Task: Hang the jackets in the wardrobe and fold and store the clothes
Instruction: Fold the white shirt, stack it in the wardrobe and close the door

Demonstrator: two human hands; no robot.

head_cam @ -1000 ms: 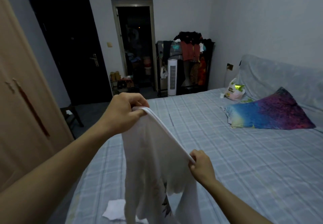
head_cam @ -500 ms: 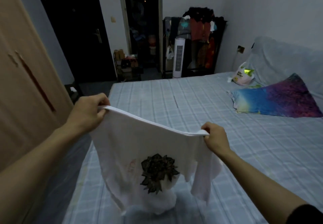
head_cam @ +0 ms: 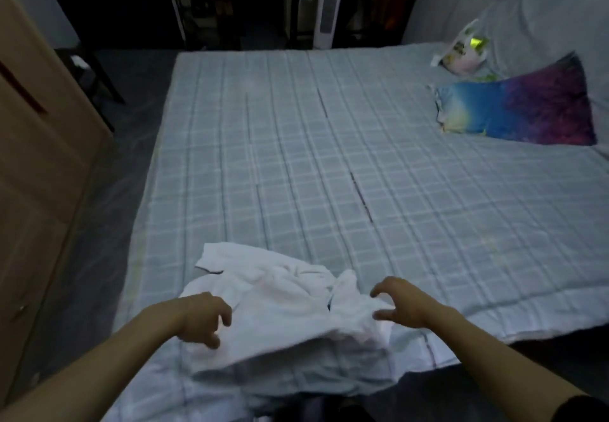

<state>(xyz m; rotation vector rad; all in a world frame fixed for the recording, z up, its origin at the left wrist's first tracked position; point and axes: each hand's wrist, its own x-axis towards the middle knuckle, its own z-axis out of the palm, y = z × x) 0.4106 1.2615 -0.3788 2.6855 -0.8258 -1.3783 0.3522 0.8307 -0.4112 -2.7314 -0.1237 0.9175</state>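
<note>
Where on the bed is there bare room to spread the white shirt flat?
The checked bedspread lies bare from the white shirt to the far edge, and right toward the colourful pillow. The far right corner is crowded: the pillow and a plastic bag.

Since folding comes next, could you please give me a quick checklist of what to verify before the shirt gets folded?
1. Shirt on the bed: ok.
2. Shirt spread flat: not ok, it lies bunched and creased.
3. Left hand free: ok, fingers loosely curled over the shirt's left edge, gripping nothing.
4. Right hand free: ok, fingers spread by the right edge.
5. Bare bed beyond the shirt: ok; the pillow and bag sit far off.
6. Print side up or down: cannot tell.
</note>
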